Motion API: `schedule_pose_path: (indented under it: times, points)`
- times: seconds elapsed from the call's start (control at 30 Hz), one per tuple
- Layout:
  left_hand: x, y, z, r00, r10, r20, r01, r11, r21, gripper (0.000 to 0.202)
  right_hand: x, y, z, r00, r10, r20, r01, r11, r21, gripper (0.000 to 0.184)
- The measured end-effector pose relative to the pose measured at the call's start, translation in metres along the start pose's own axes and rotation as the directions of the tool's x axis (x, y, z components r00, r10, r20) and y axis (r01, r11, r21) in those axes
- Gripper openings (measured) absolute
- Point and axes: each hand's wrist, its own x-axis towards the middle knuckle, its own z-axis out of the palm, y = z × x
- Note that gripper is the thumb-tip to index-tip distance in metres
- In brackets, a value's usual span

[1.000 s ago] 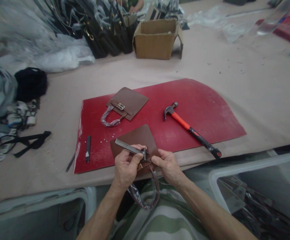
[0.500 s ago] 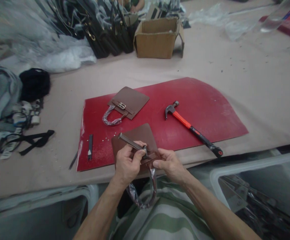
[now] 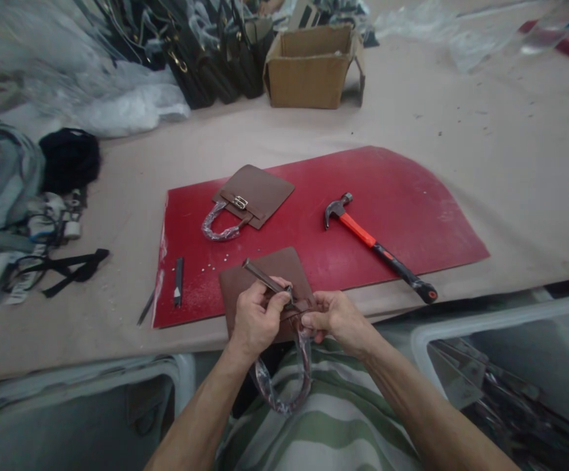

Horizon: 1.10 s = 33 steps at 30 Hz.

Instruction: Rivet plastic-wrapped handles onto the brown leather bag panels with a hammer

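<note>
A dark metal rod-shaped tool (image 3: 261, 273) is gripped in my left hand (image 3: 259, 317), its lower end close to the strap of a brown leather bag panel (image 3: 284, 263). My right hand (image 3: 336, 322) pinches the right edge of that panel by the base of its plastic-wrapped handle (image 3: 284, 405), which hangs toward my lap. Fingers hide most of the strap and its fitting. Beyond lies a second brown panel (image 3: 265, 190) with a metal buckle and wrapped handle, flat on the red mat (image 3: 309, 258).
A claw hammer (image 3: 377, 246) rests on the mat's right side. To the left lies a flat dark punch or chisel (image 3: 178, 281). Behind stand a cardboard box (image 3: 309, 82) and black handbags (image 3: 191, 78). Plastic bins (image 3: 184, 386) flank me below the table edge.
The view has shifted slightly, so the table things appear a little higher. Both hands keep their grips, with the rod-shaped tool still at the strap.
</note>
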Motion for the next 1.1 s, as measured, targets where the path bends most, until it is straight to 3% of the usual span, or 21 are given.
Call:
schedule_pose_path:
  times: [0.13, 0.3, 0.57, 1.1]
  points:
    - [0.003, 0.002, 0.0, 0.999, -0.037, 0.017, 0.038, 0.999, -0.008, 0.011, -0.003, 0.01, 0.006, 0.999, -0.022, -0.043, 0.031, 0.975, 0.221, 0.034]
    - [0.007, 0.006, -0.004, 0.998, -0.061, 0.033, 0.063, 0.996, -0.059, 0.012, -0.007, 0.013, 0.01, 0.996, -0.079, 0.037, 0.062, 0.942, 0.329, 0.039]
    - [0.002, 0.015, -0.007, 1.0, -0.006, 0.029, 0.009, 0.995, -0.097, 0.01, -0.004, 0.015, 0.01, 0.989, -0.143, 0.042, 0.124, 0.943, 0.31, 0.031]
    - [-0.004, 0.01, -0.008, 0.981, 0.192, 0.014, -0.19, 0.959, 0.21, 0.013, 0.0, 0.016, 0.01, 0.988, -0.151, 0.002, 0.147, 0.966, 0.213, 0.024]
